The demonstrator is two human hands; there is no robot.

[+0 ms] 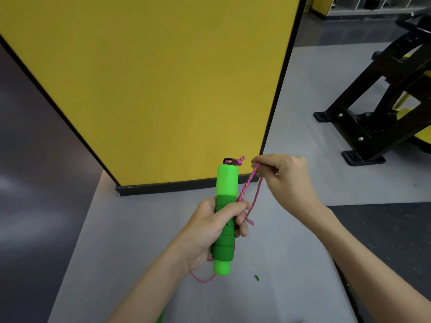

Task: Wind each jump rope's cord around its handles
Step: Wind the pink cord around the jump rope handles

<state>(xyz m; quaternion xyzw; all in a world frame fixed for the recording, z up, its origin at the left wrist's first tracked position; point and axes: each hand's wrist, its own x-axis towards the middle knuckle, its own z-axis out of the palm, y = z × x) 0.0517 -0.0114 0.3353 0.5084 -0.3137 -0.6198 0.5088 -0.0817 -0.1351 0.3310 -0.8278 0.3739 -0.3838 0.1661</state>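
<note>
My left hand [211, 227] grips a green foam jump rope handle [226, 183] upright around its dark green middle. A black cap with a knotted pink cord end sits at the handle's top. My right hand [286, 177] pinches the pink braided cord [247, 183] up and to the right of the handle. The cord runs taut from my left fingers to the right hand, then drops back in a loop. Another stretch of cord curves out below the handle's lower end. I cannot tell whether a second handle lies behind the one I hold.
A yellow panel with a black frame [149, 89] stands close ahead on the grey floor [116, 241]. Black gym equipment [382, 106] occupies the right side. A dark mat [384, 229] lies at the right. A small green scrap [256, 277] lies on the floor.
</note>
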